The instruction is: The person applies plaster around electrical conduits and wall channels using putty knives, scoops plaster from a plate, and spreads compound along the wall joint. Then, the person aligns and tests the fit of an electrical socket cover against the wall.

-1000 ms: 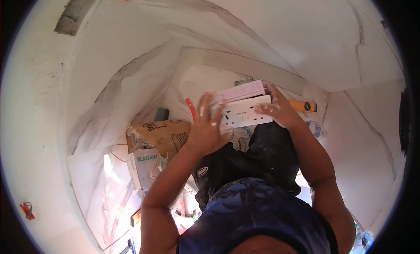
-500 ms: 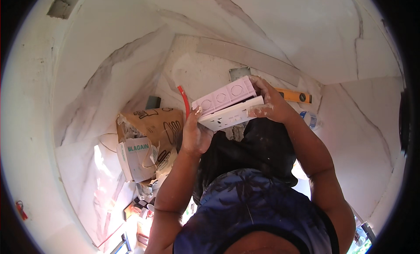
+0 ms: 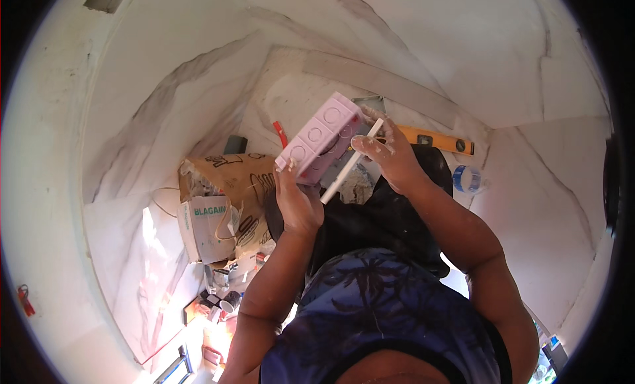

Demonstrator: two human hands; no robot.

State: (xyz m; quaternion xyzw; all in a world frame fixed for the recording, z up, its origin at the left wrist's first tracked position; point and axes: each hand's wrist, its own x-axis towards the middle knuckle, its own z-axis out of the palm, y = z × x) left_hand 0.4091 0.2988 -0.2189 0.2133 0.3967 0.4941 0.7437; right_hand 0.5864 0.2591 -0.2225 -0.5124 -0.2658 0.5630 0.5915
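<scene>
A pale pink electrical back box (image 3: 315, 134) with round knockouts is tilted in front of me, its open side turned right. My left hand (image 3: 301, 202) is closed on the box's lower left end, thumb on its side. A white socket faceplate (image 3: 347, 169), seen nearly edge-on, stands at an angle beside the box's open side, with a gap between them. My right hand (image 3: 393, 156) pinches the faceplate near its upper end; its fingers, dusted with whitish powder, are partly hidden behind the plate and close to the box's upper end.
A yellow spirit level (image 3: 436, 140) and a blue-labelled roll or bottle (image 3: 467, 179) lie to the right. On the left stand a torn brown paper bag (image 3: 245, 175) and a white carton (image 3: 210, 228). A red strip (image 3: 280, 134) lies beyond. Marble-patterned walls (image 3: 172, 93) enclose the space.
The box and faceplate have turned steeper, upper ends raised. The plate has swung away from the box, so its face no longer shows and the box's inside does.
</scene>
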